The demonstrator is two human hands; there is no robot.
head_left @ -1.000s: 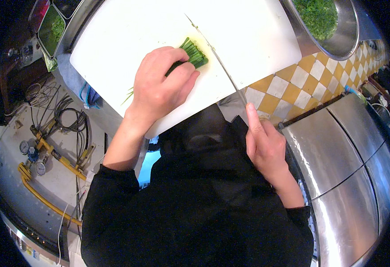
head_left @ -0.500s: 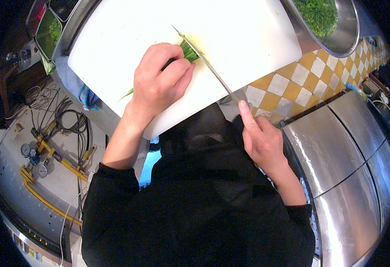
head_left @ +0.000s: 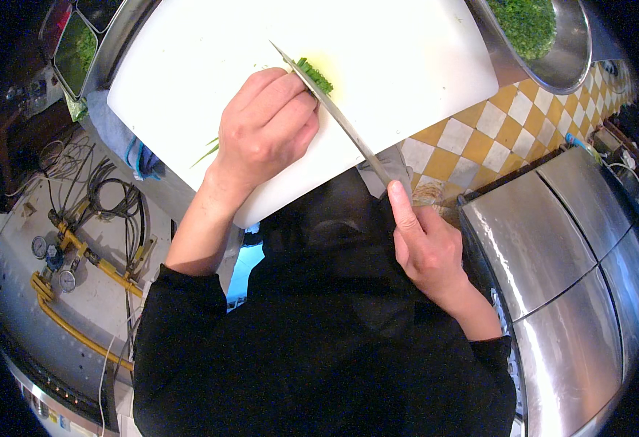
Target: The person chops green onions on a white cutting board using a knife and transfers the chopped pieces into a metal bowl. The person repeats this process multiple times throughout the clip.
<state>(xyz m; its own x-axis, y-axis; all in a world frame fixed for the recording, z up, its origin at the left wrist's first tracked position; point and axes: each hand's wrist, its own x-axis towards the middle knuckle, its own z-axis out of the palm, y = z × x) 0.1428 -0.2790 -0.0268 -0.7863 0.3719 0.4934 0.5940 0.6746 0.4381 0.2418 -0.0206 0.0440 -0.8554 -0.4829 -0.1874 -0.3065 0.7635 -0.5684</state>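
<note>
My left hand (head_left: 261, 131) is closed over a bunch of thin green stalks (head_left: 206, 154) on the white cutting board (head_left: 414, 58); the palm hides most of the bunch. Long tips stick out beside the wrist. My right hand (head_left: 427, 244) grips a long kitchen knife (head_left: 345, 125), with the thumb along its top near the handle. The blade slants across the bunch, right against my left fingers. A clump of green ends (head_left: 314, 76) shows on the blade's right side; whether it is cut off I cannot tell.
A metal bowl (head_left: 578, 54) of chopped greens stands at the far right, with metal bins (head_left: 77, 62) at the far left. Steel panels (head_left: 545, 233) lie to my right. Yellow pipes with gauges (head_left: 79, 255) and cables run at lower left.
The knife has shifted slightly left and its handle end has come nearer to me. More green ends now show right of the blade. My left fingers are drawn in closer together.
</note>
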